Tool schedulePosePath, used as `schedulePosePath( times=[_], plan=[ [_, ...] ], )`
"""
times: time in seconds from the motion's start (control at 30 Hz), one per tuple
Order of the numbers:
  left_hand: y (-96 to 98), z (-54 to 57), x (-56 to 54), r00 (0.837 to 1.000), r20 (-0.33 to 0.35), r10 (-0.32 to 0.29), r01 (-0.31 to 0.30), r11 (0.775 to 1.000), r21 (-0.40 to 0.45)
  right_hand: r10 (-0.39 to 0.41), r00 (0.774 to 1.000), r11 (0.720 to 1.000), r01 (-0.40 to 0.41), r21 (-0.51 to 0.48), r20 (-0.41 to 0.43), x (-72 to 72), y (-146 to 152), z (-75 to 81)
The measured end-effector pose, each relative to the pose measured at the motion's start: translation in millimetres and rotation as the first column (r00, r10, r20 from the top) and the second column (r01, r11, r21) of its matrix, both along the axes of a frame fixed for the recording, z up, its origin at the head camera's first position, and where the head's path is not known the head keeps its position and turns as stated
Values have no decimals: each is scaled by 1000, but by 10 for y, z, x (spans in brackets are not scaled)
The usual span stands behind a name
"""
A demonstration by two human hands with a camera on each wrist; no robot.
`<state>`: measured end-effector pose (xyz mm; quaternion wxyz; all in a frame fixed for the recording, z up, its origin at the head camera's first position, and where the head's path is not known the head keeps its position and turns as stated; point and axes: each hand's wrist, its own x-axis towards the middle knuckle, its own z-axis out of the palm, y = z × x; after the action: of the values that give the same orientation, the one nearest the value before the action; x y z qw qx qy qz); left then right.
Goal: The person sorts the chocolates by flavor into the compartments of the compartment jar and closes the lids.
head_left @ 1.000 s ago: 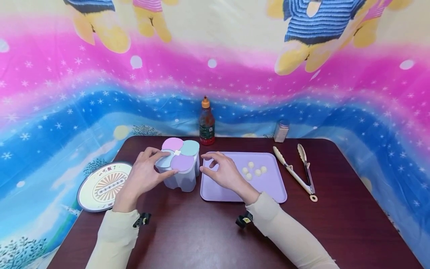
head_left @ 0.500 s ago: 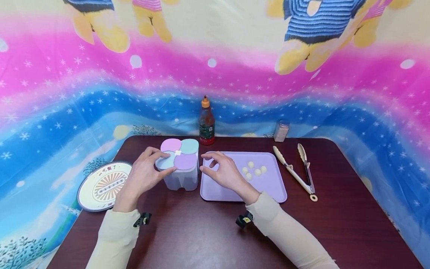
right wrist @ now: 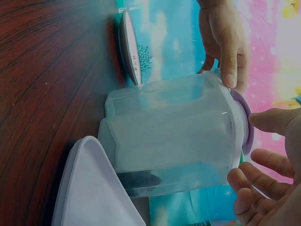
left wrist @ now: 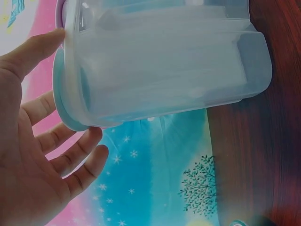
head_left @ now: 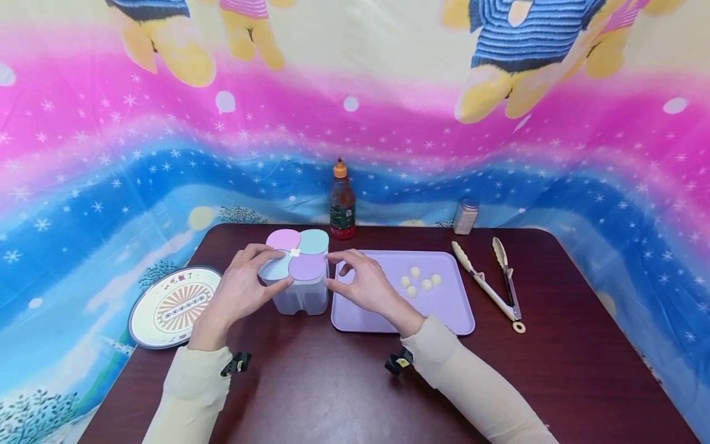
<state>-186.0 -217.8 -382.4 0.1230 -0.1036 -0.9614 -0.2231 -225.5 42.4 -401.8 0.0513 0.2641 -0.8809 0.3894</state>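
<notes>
A translucent plastic storage container (head_left: 299, 299) stands upright on the table, left of centre, topped by petal-shaped lids: pink (head_left: 283, 238), teal (head_left: 314, 241), light blue (head_left: 275, 266) and purple (head_left: 306, 267). My left hand (head_left: 238, 293) grips its lid end from the left, fingers over the light blue lid and thumb at the front rim. From the right, my right hand (head_left: 366, 283) holds the rim by thumb and fingertips. The right wrist view shows that thumb (right wrist: 268, 121) against the purple lid's edge. Clear walls of the container (left wrist: 160, 61) fill much of the left wrist view.
Right of the container lies a lilac tray (head_left: 355, 320) with several small white balls (head_left: 426, 284). Tongs (head_left: 488, 290) lie spread beyond it. A sauce bottle (head_left: 342, 206) and a small jar (head_left: 465, 217) stand at the back edge. A patterned plate (head_left: 177, 308) sits at the left.
The container has turned slightly and straightened, its purple lid shifting a little right. My right hand has moved slightly left onto its rim. The left hand has stayed nearly in place.
</notes>
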Motion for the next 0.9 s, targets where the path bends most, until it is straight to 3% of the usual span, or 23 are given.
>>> schedulePosePath(
  times=[0.37, 0.9],
  plan=[
    [24, -4, 3, 1000, 12, -13, 13, 1000, 5, 16, 1000, 1000, -15, 20, -20, -5, -49, 1],
    [29, 12, -6, 997, 7, -82, 82, 997, -14, 22, 998, 999, -20, 33, -51, -32, -122, 6]
  ],
)
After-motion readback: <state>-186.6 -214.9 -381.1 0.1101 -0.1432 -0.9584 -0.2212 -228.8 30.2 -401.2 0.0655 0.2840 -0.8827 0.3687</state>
